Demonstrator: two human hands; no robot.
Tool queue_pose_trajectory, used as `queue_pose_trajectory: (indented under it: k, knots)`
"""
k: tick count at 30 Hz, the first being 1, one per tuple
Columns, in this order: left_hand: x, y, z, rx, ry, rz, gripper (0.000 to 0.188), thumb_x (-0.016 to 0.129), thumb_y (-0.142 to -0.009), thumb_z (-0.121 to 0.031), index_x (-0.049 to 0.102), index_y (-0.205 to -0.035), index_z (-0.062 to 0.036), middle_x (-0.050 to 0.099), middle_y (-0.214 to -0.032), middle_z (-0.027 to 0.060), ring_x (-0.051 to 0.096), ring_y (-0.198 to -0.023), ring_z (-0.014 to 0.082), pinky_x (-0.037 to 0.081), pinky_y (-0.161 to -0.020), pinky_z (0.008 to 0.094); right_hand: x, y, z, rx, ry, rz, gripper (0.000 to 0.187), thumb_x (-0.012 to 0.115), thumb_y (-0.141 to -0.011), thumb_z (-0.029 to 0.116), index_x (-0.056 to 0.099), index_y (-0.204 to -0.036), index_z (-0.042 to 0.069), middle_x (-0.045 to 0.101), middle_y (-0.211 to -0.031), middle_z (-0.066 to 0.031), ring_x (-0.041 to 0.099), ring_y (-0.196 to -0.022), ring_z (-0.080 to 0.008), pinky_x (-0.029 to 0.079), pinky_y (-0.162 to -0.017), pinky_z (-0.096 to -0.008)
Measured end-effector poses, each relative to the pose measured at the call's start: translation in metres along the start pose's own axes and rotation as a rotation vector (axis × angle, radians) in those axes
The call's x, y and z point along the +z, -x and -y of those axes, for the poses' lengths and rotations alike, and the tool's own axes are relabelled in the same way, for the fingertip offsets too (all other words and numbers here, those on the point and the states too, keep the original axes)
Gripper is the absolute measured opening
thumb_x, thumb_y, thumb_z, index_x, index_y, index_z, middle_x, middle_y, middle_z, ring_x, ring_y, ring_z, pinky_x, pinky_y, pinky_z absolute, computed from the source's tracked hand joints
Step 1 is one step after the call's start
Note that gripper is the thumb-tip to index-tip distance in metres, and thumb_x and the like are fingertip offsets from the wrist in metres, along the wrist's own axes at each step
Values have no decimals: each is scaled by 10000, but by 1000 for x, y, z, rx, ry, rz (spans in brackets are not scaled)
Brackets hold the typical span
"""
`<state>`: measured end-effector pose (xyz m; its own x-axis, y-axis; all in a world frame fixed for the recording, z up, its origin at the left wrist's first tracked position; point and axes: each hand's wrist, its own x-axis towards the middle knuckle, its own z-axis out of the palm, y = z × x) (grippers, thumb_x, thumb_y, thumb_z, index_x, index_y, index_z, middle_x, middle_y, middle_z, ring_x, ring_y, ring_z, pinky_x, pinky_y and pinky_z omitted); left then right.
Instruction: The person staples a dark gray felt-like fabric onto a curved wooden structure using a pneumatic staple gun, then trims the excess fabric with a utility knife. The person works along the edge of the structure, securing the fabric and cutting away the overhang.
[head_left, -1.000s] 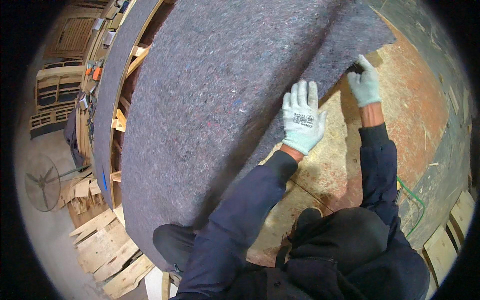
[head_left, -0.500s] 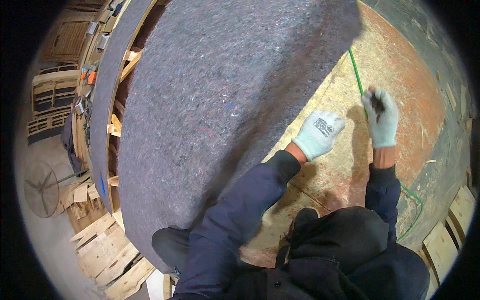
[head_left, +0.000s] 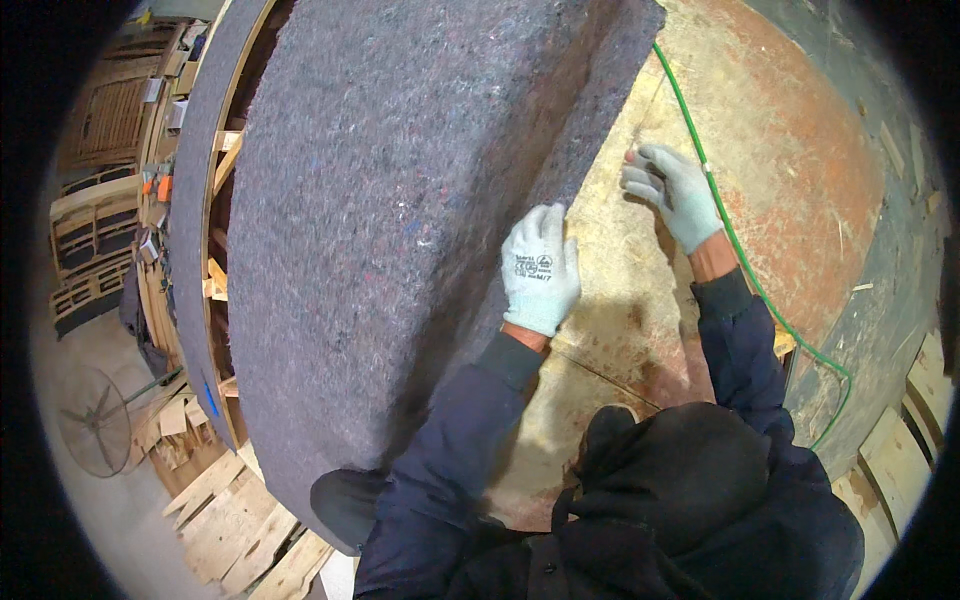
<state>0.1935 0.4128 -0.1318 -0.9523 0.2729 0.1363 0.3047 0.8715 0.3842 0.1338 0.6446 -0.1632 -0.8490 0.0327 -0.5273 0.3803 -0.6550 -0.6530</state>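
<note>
A thick grey-blue felt sheet (head_left: 400,220) stretches across most of the work surface. My left hand (head_left: 541,268), in a pale knitted glove, lies on its right edge, back upward and fingers extended over the felt. To the right, my gloved right hand (head_left: 678,195) hovers above the bare yellowish, worn board (head_left: 600,310). Its fingers are bent and apart, with a bare fingertip showing; I see nothing held in it. A green hose (head_left: 690,120) runs down beside that hand, coming from the felt's far edge.
At left, a wooden frame (head_left: 215,240) shows under the covered surface's edge. A round fan (head_left: 95,420), loose planks (head_left: 235,520) and pallets (head_left: 95,230) stand beyond it. More boards (head_left: 895,480) lie at the lower right. My knee (head_left: 690,450) rests close to the board.
My left hand has moved left from above the bare board onto the felt's edge. My right hand has come left, away from the green hose, and its fingers have spread.
</note>
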Motion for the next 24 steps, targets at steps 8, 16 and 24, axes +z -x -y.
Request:
queue_pose_trajectory:
  k: [8, 16, 24]
  knots:
    - [22, 3, 27, -217, -177, 196, 621, 644, -882, -236, 430, -1397, 38, 537, -1287, 242, 572, -1119, 389, 493, -925, 458, 9, 3, -32, 70, 11, 29, 260, 571, -986, 188, 571, -1145, -18, 658, -1067, -156, 676, -836, -211, 575, -736, -318]
    - [36, -22, 49, -315, -98, 273, 308, 526, -897, -93, 565, -1187, 5, 613, -1156, 270, 639, -1023, 422, 531, -858, 469, 2, 15, -47, 104, -10, -29, 241, 553, -989, 169, 573, -1116, -35, 664, -1008, -166, 684, -813, -210, 573, -691, -298]
    - [65, -28, 79, -189, -91, 191, 285, 443, -948, -98, 598, -1164, 3, 625, -1145, 299, 630, -1043, 429, 503, -904, 470, -1, 9, -49, 115, 6, -5, 233, 546, -991, 168, 576, -1097, -37, 672, -970, -161, 688, -773, -209, 585, -675, -304]
